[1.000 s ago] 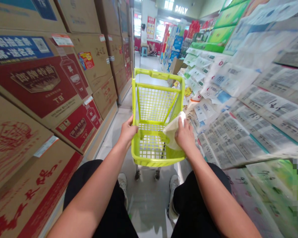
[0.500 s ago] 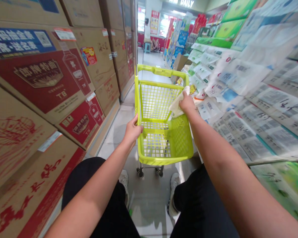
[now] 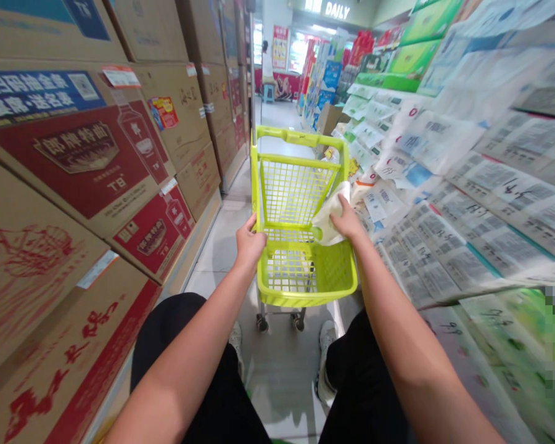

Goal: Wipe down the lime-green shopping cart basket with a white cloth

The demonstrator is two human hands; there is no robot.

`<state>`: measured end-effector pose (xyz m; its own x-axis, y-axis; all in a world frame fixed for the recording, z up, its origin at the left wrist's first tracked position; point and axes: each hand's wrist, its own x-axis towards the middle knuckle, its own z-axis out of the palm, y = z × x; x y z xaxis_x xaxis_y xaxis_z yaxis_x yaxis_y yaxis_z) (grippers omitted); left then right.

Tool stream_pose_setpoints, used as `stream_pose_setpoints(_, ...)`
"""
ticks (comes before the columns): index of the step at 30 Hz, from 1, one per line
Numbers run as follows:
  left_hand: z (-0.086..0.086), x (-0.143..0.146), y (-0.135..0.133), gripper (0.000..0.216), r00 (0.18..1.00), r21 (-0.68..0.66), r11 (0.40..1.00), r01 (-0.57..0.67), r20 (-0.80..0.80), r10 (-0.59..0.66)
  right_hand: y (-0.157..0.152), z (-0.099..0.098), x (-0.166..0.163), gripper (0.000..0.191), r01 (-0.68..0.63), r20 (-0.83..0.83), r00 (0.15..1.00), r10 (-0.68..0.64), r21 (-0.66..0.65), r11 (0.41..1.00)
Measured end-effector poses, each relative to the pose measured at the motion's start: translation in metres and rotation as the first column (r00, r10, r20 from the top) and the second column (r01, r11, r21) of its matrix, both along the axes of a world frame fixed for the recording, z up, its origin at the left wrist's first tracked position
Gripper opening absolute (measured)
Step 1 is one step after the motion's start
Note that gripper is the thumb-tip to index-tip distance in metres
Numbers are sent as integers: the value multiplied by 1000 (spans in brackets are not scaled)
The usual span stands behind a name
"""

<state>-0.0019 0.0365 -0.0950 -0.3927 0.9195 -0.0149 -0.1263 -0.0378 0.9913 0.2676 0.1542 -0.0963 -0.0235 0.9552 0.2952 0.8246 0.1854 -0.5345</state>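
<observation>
A lime-green shopping cart [image 3: 308,298] with a lattice basket stands on wheels between my feet. My left hand [image 3: 250,242] grips the left side rim of its basket, thumb inside and fingers around the outer edge. In my right hand [image 3: 346,219] is a white cloth [image 3: 329,221], pressed against the inside of the basket's right wall near the top. Part of the cloth hangs into the basket. Nothing lies on the basket's visible floor.
Stacked cardboard cartons [image 3: 81,154] line the left side of the aisle. Plastic-wrapped tissue packs [image 3: 444,234] are piled along the right. Farther down the aisle, a person [image 3: 267,61] is by a blue stool [image 3: 269,92].
My right hand has moved down along the basket's right side with the cloth. My left hand keeps its hold on the left rim. The view has shifted slightly.
</observation>
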Motion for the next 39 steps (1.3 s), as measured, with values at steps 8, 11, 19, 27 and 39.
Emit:
stream_pose_setpoints(8, -3, 3, 1, 83, 998, 12, 998, 60, 13, -60, -139, -27, 10, 73, 52, 81, 995, -53, 19, 998)
stream_pose_setpoints(11, -5, 5, 1, 81, 996, 30, 996, 84, -20, -83, -153, -22, 7, 73, 149, 204, 967, -150, 20, 989)
stream_pose_setpoints(19, -14, 11, 13, 85, 990, 19, 992, 121, -72, -119, -93, -4, 21, 79, 127, 244, 963, -114, -38, 991)
stream_pose_setpoints(27, -3, -9, 25, 82, 993, -33, 999, -2, -115, -2, -135, -21, -7, 54, -67, 152, 987, 44, 147, 987)
stream_pose_setpoints(39, -6, -19, 22, 79, 949, 43, 988, 150, -285, -132, -182, -23, -13, 46, 91, -38, 996, -85, 170, 981)
